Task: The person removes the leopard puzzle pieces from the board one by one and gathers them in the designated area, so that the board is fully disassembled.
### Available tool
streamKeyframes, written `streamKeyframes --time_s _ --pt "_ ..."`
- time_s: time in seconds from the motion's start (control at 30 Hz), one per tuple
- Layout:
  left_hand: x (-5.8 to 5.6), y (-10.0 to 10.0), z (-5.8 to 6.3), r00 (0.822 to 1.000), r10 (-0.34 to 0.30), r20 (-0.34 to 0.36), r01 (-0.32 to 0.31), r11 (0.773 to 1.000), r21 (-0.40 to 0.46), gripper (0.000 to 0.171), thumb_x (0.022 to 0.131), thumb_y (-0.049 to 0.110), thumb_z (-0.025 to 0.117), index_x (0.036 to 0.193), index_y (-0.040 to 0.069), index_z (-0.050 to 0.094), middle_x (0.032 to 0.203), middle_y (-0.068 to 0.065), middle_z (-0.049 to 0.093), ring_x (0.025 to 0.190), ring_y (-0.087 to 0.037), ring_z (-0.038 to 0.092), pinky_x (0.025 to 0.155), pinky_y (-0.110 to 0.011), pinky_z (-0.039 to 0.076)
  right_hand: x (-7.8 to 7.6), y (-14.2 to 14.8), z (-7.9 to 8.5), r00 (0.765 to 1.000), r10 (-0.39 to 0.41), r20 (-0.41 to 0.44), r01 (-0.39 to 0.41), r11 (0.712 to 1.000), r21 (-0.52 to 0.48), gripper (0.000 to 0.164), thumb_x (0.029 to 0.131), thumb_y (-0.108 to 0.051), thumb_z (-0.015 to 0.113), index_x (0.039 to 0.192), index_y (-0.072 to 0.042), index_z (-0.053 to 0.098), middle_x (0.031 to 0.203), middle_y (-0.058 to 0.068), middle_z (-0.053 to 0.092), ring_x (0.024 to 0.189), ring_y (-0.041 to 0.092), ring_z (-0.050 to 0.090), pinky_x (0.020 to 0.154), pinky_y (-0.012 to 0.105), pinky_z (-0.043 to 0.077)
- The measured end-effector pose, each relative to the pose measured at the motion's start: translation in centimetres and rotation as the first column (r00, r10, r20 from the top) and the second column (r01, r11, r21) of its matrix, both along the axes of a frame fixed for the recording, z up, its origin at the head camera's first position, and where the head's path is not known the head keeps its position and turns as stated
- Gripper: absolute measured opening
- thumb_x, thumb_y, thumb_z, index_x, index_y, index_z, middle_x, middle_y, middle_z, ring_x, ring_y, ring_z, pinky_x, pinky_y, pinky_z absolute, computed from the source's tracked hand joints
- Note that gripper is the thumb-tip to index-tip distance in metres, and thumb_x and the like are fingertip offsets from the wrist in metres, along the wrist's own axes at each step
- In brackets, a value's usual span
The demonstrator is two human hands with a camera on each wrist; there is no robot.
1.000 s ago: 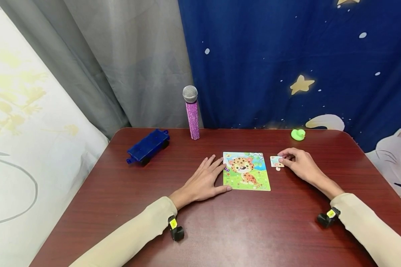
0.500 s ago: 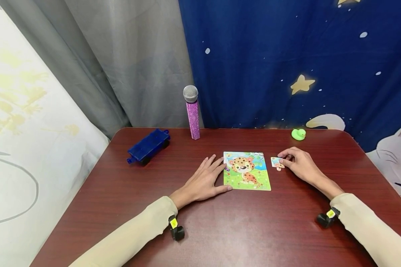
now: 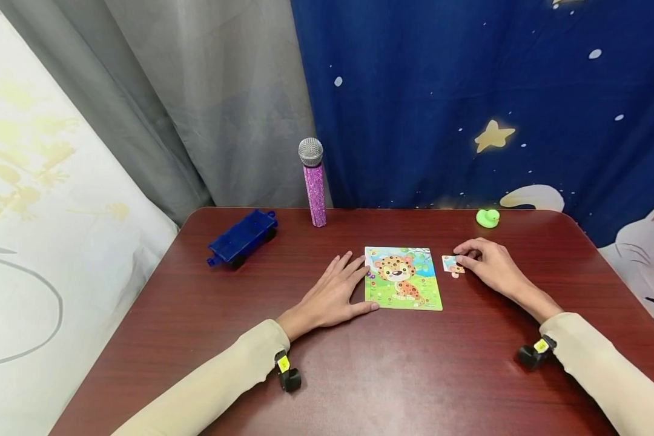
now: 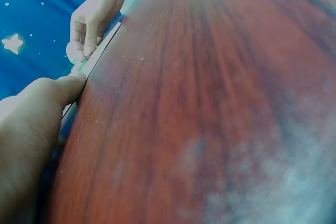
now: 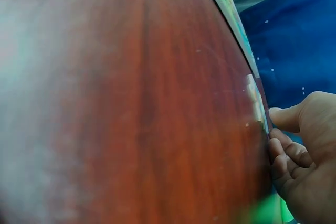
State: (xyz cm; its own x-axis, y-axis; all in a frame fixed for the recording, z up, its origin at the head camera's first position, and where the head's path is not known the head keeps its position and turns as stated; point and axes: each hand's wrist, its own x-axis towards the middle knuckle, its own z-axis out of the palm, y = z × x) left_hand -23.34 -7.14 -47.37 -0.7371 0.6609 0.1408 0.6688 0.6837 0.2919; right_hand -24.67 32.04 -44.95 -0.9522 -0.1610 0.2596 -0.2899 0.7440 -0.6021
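Note:
In the head view a leopard picture puzzle [image 3: 403, 280] lies flat on the dark red table. My left hand [image 3: 329, 297] rests at its left edge with fingers spread and straight, the fingertips and thumb touching the board. Just right of the board is a small puzzle piece [image 3: 450, 264] with a tab at its lower edge. My right hand [image 3: 487, 264] pinches this piece at its right side between thumb and curled fingers. The right wrist view shows the thumb [image 5: 286, 117] at the piece [image 5: 257, 103], seen nearly edge-on; whether several pieces are stacked there I cannot tell.
A blue toy wagon [image 3: 242, 238] sits at the back left of the table [image 3: 327, 375]. Near the back edge a microphone [image 3: 314, 181] with a purple glittery handle stands upright. A green toy duck [image 3: 487, 218] is behind my right hand. Curtains hang behind the table.
Both hands keep their places. The puzzle piece under the right fingers shows slightly more orange on its face than a second ago. The board stays put.

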Motion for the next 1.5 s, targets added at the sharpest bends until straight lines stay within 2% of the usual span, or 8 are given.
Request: streamKeyframes --time_s 0.3,0.6,0.73,0.83,0.97,1.03,1.2,1.5 --pt "0.1 0.0 0.0 1.000 -0.005 0.000 0.005 1.000 0.008 0.090 0.104 0.070 0.061 0.168 0.008 0.046 0.180 -0.011 0.031 0.170 -0.036 0.015 0.137 -0.054 0.008 -0.2 -0.5 1.3 0.999 -0.009 0.039 0.010 1.000 -0.022 0.018 0.104 -0.012 0.079 0.119 -0.003 0.080 0.107 0.011 0.077 0.087 0.019 0.067 0.074 0.018 0.048" --pt "0.1 -0.1 0.1 1.000 0.000 0.003 0.000 1.000 0.002 0.091 0.104 0.071 0.060 0.169 0.009 0.045 0.181 -0.010 0.029 0.170 -0.035 0.014 0.137 -0.054 0.008 -0.7 -2.0 1.9 0.997 0.057 0.049 -0.055 0.998 -0.038 0.018 0.103 -0.009 0.078 0.120 -0.002 0.080 0.111 0.013 0.076 0.090 0.020 0.070 0.076 0.018 0.052" --pt "0.0 -0.2 0.1 1.000 0.002 -0.004 -0.002 1.000 0.002 0.091 0.104 0.071 0.060 0.168 0.009 0.046 0.181 -0.010 0.029 0.170 -0.036 0.015 0.137 -0.054 0.008 -0.9 -3.0 2.1 0.991 0.090 0.098 -0.082 0.993 -0.089 0.020 0.104 -0.009 0.078 0.121 -0.001 0.078 0.107 0.014 0.074 0.078 0.018 0.071 0.067 0.023 0.057" --pt "0.1 -0.2 0.1 1.000 0.004 -0.006 -0.004 1.000 0.000 0.091 0.104 0.072 0.060 0.168 0.009 0.046 0.181 -0.010 0.030 0.170 -0.036 0.016 0.137 -0.055 0.009 -1.1 -3.8 2.1 0.982 0.122 0.146 -0.102 0.986 -0.134 0.020 0.104 -0.009 0.077 0.122 0.001 0.077 0.103 0.017 0.072 0.064 0.021 0.068 0.057 0.030 0.058" --pt "0.2 -0.2 0.0 1.000 0.006 0.001 -0.006 1.000 -0.007 0.091 0.104 0.072 0.059 0.169 0.009 0.045 0.181 -0.010 0.030 0.170 -0.036 0.016 0.137 -0.055 0.009 -1.3 -4.8 2.1 0.974 0.143 0.178 -0.121 0.984 -0.129 0.020 0.104 -0.007 0.076 0.122 0.000 0.076 0.106 0.017 0.071 0.064 0.025 0.064 0.050 0.033 0.056" --pt "0.2 -0.2 -0.1 1.000 0.006 0.006 -0.006 1.000 -0.011 0.091 0.104 0.072 0.059 0.169 0.009 0.045 0.181 -0.010 0.029 0.170 -0.035 0.015 0.137 -0.054 0.008 -1.4 -5.3 2.0 0.975 0.148 0.167 -0.133 0.986 -0.098 0.019 0.104 -0.007 0.075 0.122 -0.001 0.077 0.110 0.016 0.071 0.075 0.024 0.065 0.055 0.031 0.056" --pt "0.1 -0.1 -0.1 1.000 0.005 0.002 -0.005 1.000 -0.013 0.091 0.104 0.071 0.060 0.169 0.009 0.045 0.181 -0.010 0.029 0.170 -0.035 0.015 0.137 -0.054 0.008 -1.7 -6.4 1.7 0.977 0.164 0.132 -0.161 0.986 -0.034 0.017 0.104 -0.007 0.075 0.120 -0.003 0.079 0.114 0.011 0.074 0.098 0.023 0.067 0.079 0.029 0.055" --pt "0.1 0.0 0.2 1.000 -0.003 -0.007 0.003 1.000 -0.014 0.089 0.105 0.069 0.061 0.168 0.008 0.047 0.180 -0.011 0.032 0.169 -0.037 0.017 0.137 -0.055 0.010 -2.1 -8.2 1.5 0.972 0.211 0.105 -0.209 0.977 -0.035 0.017 0.102 -0.011 0.081 0.117 -0.003 0.081 0.112 0.010 0.075 0.098 0.023 0.069 0.087 0.036 0.056"
